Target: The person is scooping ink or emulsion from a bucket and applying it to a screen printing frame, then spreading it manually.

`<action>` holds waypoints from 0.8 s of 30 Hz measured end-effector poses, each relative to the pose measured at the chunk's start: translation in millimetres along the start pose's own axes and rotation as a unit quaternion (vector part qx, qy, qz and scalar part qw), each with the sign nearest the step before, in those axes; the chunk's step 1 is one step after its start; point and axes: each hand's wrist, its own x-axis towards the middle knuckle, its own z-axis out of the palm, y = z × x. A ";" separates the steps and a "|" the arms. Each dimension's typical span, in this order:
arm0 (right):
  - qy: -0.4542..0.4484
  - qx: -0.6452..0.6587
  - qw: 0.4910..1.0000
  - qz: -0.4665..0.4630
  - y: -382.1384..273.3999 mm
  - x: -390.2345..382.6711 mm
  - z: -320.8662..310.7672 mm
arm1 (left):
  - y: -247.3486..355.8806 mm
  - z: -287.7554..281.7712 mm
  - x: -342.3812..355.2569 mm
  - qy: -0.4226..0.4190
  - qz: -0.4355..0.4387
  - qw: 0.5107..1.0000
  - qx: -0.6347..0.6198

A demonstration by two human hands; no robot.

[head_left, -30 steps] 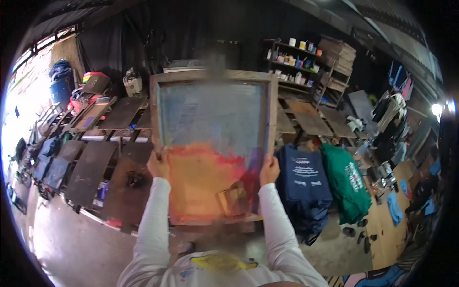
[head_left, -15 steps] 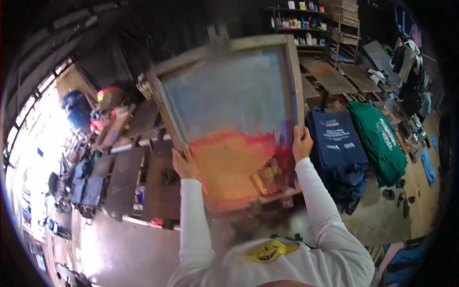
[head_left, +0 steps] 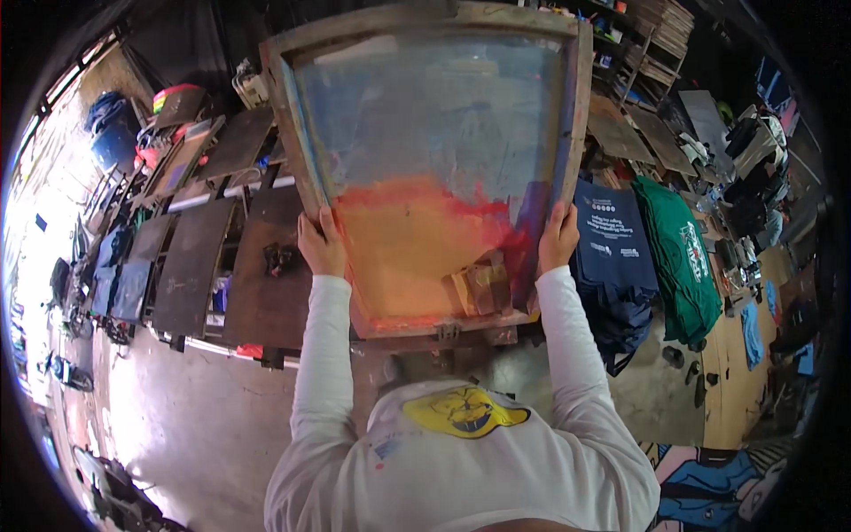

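A wooden-framed screen printing frame [head_left: 417, 133] is held up before me, its mesh stained blue-grey in the far part and orange and red in the near part. My left hand [head_left: 324, 244] is closed on its left side rail, and my right hand [head_left: 557, 238] grips the right one. Small brownish blocks [head_left: 481, 288] rest against the mesh in the near right corner; I cannot tell exactly what they are. A metal hinge clamp [head_left: 448, 332] sits at the middle of the near rail. The fingers behind the frame are partly hidden.
Right of the frame lie a pile of navy printed shirts [head_left: 612, 244] and a pile of green ones [head_left: 675, 257]. Dark flat boards [head_left: 197, 266] line the bench to the left. A blue drum [head_left: 113, 142] stands at the far left, and a rack of stacked frames [head_left: 660, 49] at the back right.
The screen frame has straightened from its slant and sits higher in view, with both hands still on its sides. My view has shifted, so the benches and shirt piles appear farther left.
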 end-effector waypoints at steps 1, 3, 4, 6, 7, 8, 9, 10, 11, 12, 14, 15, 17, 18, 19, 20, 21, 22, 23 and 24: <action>-0.004 0.008 1.000 -0.029 2.9 1.0 1.7 | -4.3 3.6 0.9 -0.011 -0.009 1.000 0.002; -0.019 0.008 0.999 -0.038 7.4 9.3 7.3 | -10.7 13.0 6.7 -0.016 -0.004 1.000 0.014; -0.051 -0.022 0.998 -0.009 10.3 11.9 6.5 | -12.7 18.5 10.7 -0.017 0.006 1.000 0.016; -0.088 -0.052 0.995 0.016 16.1 19.2 9.8 | -14.8 27.0 21.7 -0.019 0.023 0.999 0.042; -0.085 -0.059 0.995 -0.010 18.5 23.2 13.4 | -14.9 30.5 28.9 -0.017 0.030 0.998 0.055; -0.080 -0.065 0.994 -0.028 21.2 24.5 16.4 | -14.5 33.0 35.0 -0.018 0.036 0.997 0.065; -0.089 -0.074 0.993 -0.023 23.8 24.9 18.7 | -13.8 35.4 41.3 -0.016 0.048 0.997 0.060; -0.083 -0.084 0.992 -0.035 25.4 28.1 20.7 | -12.8 37.7 48.0 -0.013 0.061 0.997 0.054; -0.074 -0.091 0.991 -0.058 26.3 31.9 22.4 | -12.0 38.7 54.2 -0.032 0.052 0.995 0.078; -0.083 -0.098 0.991 -0.040 26.5 36.2 23.9 | -11.6 39.1 59.8 -0.039 0.065 0.992 0.102; -0.098 -0.108 0.988 -0.056 25.3 44.3 26.6 | -12.2 39.7 69.5 -0.089 0.027 0.987 0.127; -0.105 -0.113 0.987 -0.044 24.6 47.4 27.4 | -12.8 41.5 72.8 -0.117 0.016 0.982 0.147; -0.103 -0.107 0.988 -0.044 24.6 51.6 31.3 | -16.9 46.1 74.8 -0.139 -0.003 0.977 0.160; -0.119 -0.113 0.986 -0.010 25.9 54.0 33.6 | -20.4 48.2 74.1 -0.159 -0.022 0.972 0.172; -0.122 -0.114 0.986 -0.007 28.5 54.4 36.4 | -25.2 50.4 70.9 -0.159 -0.022 0.972 0.172; -0.129 -0.140 0.982 -0.017 32.6 54.7 38.0 | -30.2 53.7 66.1 -0.168 -0.034 0.969 0.180; -0.134 -0.165 0.977 -0.033 38.1 55.2 39.3 | -35.9 57.9 62.2 -0.171 -0.037 0.967 0.186; -0.138 -0.168 0.976 -0.023 44.5 54.8 41.1 | -42.3 60.7 55.7 -0.181 -0.037 0.967 0.174; -0.151 -0.186 0.971 -0.018 51.9 53.3 44.2 | -50.0 64.0 50.0 -0.184 -0.039 0.966 0.175; -0.165 -0.203 0.965 -0.013 59.5 50.6 46.2 | -57.0 66.9 44.3 -0.215 -0.069 0.952 0.206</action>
